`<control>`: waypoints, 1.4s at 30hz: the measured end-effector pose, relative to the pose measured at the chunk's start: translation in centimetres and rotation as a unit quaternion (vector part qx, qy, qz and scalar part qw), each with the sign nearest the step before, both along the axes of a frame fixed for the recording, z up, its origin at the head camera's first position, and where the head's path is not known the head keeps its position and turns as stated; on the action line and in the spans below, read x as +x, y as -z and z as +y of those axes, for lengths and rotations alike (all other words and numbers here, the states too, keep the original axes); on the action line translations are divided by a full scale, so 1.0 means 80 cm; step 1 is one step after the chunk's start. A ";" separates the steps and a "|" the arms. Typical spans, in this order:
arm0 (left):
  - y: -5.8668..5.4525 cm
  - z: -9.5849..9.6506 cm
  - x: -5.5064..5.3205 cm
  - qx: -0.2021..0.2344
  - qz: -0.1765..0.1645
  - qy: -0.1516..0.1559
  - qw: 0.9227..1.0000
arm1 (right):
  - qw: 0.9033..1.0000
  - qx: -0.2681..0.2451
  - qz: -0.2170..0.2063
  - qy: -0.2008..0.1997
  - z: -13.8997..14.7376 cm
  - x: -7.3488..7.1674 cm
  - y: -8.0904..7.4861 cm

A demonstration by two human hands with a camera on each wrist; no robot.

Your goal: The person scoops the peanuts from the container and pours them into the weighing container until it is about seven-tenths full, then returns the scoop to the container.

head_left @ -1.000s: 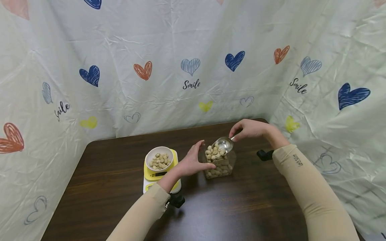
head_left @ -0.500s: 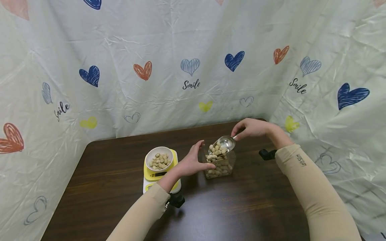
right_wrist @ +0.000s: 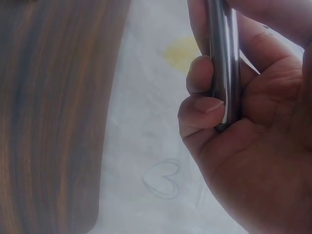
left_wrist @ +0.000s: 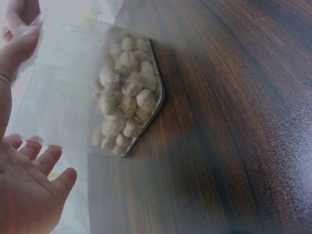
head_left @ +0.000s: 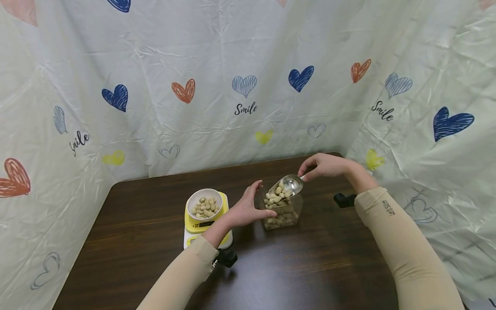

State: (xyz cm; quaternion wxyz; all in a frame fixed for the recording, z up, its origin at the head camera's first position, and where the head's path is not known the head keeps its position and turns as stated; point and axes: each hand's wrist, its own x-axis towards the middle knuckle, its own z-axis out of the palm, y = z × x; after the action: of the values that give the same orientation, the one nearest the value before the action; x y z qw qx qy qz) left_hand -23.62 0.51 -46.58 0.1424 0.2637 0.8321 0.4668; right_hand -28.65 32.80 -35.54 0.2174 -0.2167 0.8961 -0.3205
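Note:
A clear container (head_left: 299,207), partly filled with shelled-looking pale peanuts in their husks (head_left: 280,221), stands on the table. My left hand (head_left: 248,209) holds it from the left, thumb on the near side and fingers at the far side. In the left wrist view the peanuts (left_wrist: 129,92) show through its wall. My right hand (head_left: 325,167) grips the handle of a metal scoop (head_left: 293,184), tilted down to the left into the container's top, with several peanuts in its bowl. The right wrist view shows curled fingers around the scoop's handle (right_wrist: 225,63).
Left of the container, a yellow and white kitchen scale (head_left: 190,227) carries a white bowl (head_left: 189,209) with peanuts in it. My left forearm passes close to the scale. A heart-print curtain (head_left: 217,142) hangs behind the dark wooden table (head_left: 135,232).
The scoop and my right hand have shifted slightly right. Fewer peanuts lie in the scoop, some having slid toward its lower end. My left hand and the container have stayed still.

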 end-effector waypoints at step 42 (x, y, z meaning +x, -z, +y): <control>-0.070 -0.178 0.020 -0.002 0.082 -0.091 0.993 | 0.998 -0.044 0.054 0.007 -0.029 0.015 -0.004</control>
State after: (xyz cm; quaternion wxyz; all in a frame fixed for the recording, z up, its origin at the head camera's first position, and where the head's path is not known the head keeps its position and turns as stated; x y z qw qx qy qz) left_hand -22.02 -13.71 -40.98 0.0315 0.2242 0.8625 0.4526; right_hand -27.42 30.49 -35.24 0.1571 -0.2370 0.8931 -0.3487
